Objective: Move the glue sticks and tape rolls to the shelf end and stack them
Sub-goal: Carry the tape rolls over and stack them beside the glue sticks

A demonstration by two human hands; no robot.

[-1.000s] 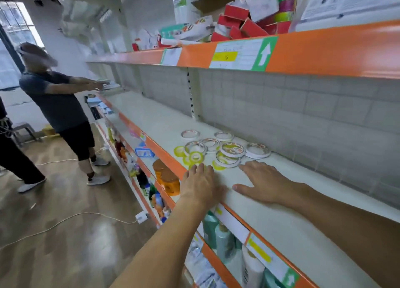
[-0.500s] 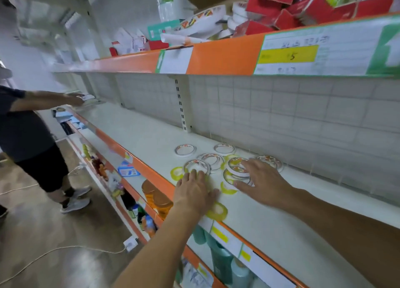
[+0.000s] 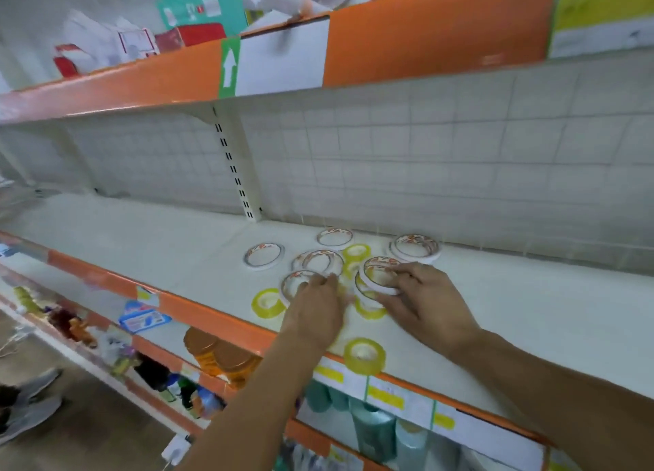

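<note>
several tape rolls lie scattered flat on the white shelf (image 3: pixel 141 244), mid-shelf beside the upright bracket, none stacked yet. no glue sticks visible. right hand (image 3: pixel 428 304) has fingers curled round a white-rimmed roll (image 3: pixel 380 276) that sits on top of another white roll and a yellow one, so a small pile is forming there. left hand (image 3: pixel 315 311) has fingertips on the rim of a clear roll (image 3: pixel 295 283); blurred, so cannot tell if it is pinching or just touching. other white rolls lie apart behind: one at the left (image 3: pixel 263 255), one near the back wall (image 3: pixel 334 237), a doubled one at right (image 3: pixel 416 248). yellow tape roll (image 3: pixel 267 303) lies just beside the left hand, and another yellow roll (image 3: pixel 364 355) sits right at the orange front lip.

risks, my guess: that front-edge roll gets knocked off by a forearm onto the bottles below. mixed-size pile under the right hand may slide apart if lifted by the top roll only. rolls are round and could roll away if tipped on edge.
</note>
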